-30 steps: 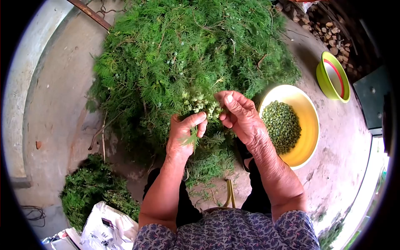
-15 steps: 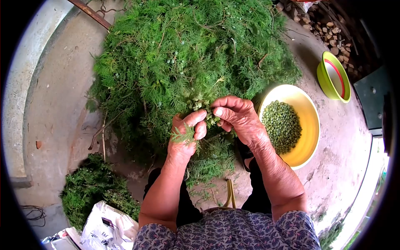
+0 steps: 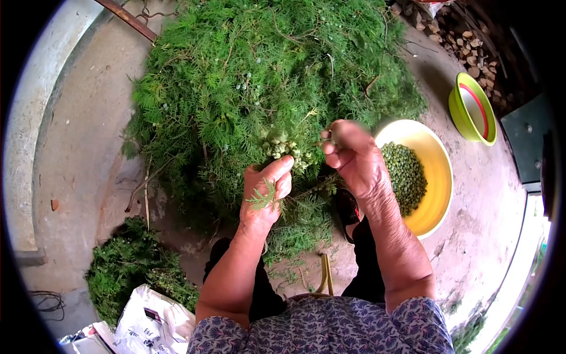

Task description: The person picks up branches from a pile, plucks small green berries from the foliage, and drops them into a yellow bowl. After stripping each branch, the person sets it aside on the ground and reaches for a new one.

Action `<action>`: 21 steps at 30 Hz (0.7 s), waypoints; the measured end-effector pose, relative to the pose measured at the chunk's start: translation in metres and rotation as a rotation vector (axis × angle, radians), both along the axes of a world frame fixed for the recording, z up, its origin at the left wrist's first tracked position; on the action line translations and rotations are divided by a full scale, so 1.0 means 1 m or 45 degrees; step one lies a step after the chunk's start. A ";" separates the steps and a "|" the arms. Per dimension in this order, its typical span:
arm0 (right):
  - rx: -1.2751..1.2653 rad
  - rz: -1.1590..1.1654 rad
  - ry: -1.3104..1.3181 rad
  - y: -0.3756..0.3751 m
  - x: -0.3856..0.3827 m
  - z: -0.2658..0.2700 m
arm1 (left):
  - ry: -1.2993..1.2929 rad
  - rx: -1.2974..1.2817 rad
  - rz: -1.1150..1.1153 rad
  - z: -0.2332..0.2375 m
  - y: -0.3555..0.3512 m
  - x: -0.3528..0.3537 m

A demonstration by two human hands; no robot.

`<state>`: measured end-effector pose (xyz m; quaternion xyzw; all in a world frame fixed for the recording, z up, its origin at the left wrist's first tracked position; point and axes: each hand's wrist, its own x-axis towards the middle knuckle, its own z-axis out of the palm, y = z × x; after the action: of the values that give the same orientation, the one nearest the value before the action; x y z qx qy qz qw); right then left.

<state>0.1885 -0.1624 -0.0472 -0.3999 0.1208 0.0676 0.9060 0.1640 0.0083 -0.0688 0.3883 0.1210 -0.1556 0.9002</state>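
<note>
My left hand (image 3: 268,186) is closed around the stem of an evergreen sprig, with a cluster of pale green cones (image 3: 286,148) sticking out above the thumb. A small flat leaf spray (image 3: 262,196) hangs over its fingers. My right hand (image 3: 356,156) is a little to the right of the cluster, fingers curled in and the thumb smeared by motion; I cannot tell what is in its fingertips. Close beside it stands a yellow bowl (image 3: 439,194), with many small green cones (image 3: 405,177) gathered in it. Behind both hands lies a large heap of cut evergreen branches (image 3: 236,76).
A smaller pile of branches (image 3: 132,265) lies at the lower left by a white bag (image 3: 150,324). At the right are a lime-green basin (image 3: 457,109) and stacked firewood (image 3: 471,47). Loose sprigs (image 3: 300,230) cover the floor between my feet.
My right hand has moved away from the cone cluster, to the right and slightly up, toward the bowl. The left hand keeps its hold on the sprig, almost still.
</note>
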 end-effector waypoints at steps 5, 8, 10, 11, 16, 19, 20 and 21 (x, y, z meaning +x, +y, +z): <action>-0.049 0.221 0.047 0.006 -0.008 -0.003 | -0.020 0.200 0.135 0.006 -0.008 0.000; -0.443 0.292 -0.131 0.014 -0.013 -0.007 | -0.049 0.273 0.132 0.007 -0.013 -0.001; -0.582 0.270 -0.181 0.017 -0.013 -0.011 | -0.046 0.311 0.113 0.008 -0.013 -0.001; -0.643 0.284 -0.197 0.017 -0.012 -0.015 | -0.046 0.348 0.097 0.008 -0.013 -0.001; -0.142 0.276 -0.036 0.001 -0.006 -0.010 | 0.001 0.109 0.041 0.002 -0.007 -0.001; 0.081 0.108 0.038 0.002 -0.002 -0.006 | -0.021 -0.041 0.015 -0.002 -0.004 0.000; 0.109 0.082 0.113 0.002 -0.002 -0.002 | -0.037 -0.104 0.011 -0.001 -0.004 0.001; 0.110 0.083 0.111 0.001 -0.002 -0.005 | -0.018 -0.086 0.033 0.000 -0.004 0.001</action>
<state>0.1861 -0.1612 -0.0521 -0.3607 0.1440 0.1195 0.9137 0.1655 0.0047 -0.0692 0.3572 0.1142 -0.1453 0.9156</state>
